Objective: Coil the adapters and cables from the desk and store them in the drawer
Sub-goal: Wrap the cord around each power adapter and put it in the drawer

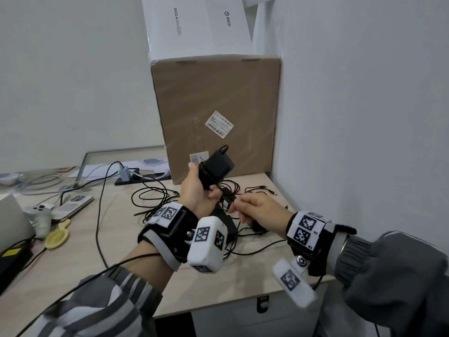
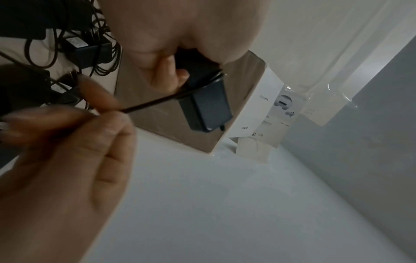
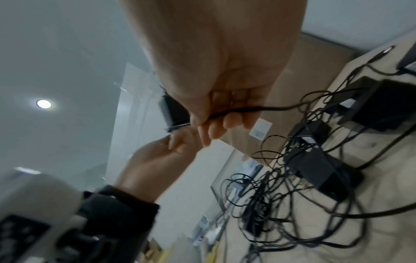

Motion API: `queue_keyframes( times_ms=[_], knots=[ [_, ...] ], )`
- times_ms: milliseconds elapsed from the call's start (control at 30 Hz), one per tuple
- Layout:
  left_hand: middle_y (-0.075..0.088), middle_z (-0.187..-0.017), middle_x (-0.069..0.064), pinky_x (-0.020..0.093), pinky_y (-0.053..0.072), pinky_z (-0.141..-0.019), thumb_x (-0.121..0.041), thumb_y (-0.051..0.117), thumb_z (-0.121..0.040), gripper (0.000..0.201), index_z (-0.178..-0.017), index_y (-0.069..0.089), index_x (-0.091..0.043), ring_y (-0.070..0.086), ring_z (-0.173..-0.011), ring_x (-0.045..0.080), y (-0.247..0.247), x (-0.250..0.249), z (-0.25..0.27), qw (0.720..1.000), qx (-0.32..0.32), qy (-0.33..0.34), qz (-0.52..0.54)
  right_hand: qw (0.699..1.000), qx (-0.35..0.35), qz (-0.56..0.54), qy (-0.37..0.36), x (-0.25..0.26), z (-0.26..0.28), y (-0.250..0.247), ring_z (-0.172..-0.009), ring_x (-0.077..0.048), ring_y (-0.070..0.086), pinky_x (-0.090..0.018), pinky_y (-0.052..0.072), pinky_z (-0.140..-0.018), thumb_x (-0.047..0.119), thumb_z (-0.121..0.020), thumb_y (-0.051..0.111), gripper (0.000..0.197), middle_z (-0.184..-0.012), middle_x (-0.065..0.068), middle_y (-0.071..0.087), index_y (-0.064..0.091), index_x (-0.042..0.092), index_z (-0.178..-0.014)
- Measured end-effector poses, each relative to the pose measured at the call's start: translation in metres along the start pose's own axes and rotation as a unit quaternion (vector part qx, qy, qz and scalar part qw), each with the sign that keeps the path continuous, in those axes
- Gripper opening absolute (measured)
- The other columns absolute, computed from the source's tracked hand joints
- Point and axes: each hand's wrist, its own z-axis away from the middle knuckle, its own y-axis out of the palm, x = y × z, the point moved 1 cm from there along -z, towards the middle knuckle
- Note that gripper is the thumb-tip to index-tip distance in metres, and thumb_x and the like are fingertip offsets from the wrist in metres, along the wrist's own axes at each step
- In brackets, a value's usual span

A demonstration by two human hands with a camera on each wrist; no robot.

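Observation:
My left hand [image 1: 196, 190] grips a black power adapter [image 1: 215, 167] raised above the desk, with its thin black cable [image 2: 157, 102] wound round its body. In the left wrist view the adapter [image 2: 206, 106] sticks out below my curled fingers. My right hand [image 1: 255, 207] pinches that cable [image 3: 238, 110] just right of the adapter and holds it taut. More black adapters [image 3: 315, 169] and tangled black cables [image 1: 155, 195] lie on the desk [image 1: 121, 239] under both hands. A white drawer front [image 1: 230, 319] with a lock shows under the desk edge.
A large cardboard box [image 1: 218, 117] stands at the back against the right wall, with white boxes [image 1: 194, 25] on top. A power strip [image 1: 136, 177], a phone [image 1: 70, 205], a white controller [image 1: 40, 215] and a yellow brush [image 1: 58, 235] lie at the left.

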Motion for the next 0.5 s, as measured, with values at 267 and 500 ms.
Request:
queue_keyframes(
  times_ms=[267,500],
  knots=[
    [0.050,-0.063,0.003,0.012,0.017,-0.037,-0.048,0.042,-0.097,0.034,-0.089,0.056,-0.018,0.032,-0.037,0.009,-0.010,-0.011,0.025,0.922,0.090,-0.056,-0.371,0.988,-0.024,0.146,0.043,-0.032,0.001,-0.033,-0.051,0.004,0.047,-0.011,0.033,-0.056,0.035,-0.090,0.061,0.035,-0.048,0.020,0.054,0.061,0.022,-0.058],
    [0.043,-0.061,0.000,0.019,0.024,-0.043,-0.053,0.028,-0.100,0.045,-0.091,0.050,-0.014,0.035,-0.050,0.011,-0.012,0.017,0.028,0.759,0.130,-0.092,-0.631,0.980,-0.002,0.193,0.048,-0.022,-0.017,-0.035,-0.051,0.001,0.045,-0.017,0.035,-0.057,0.033,-0.091,0.060,0.027,-0.059,0.008,0.055,0.066,0.031,-0.066]
  ],
)
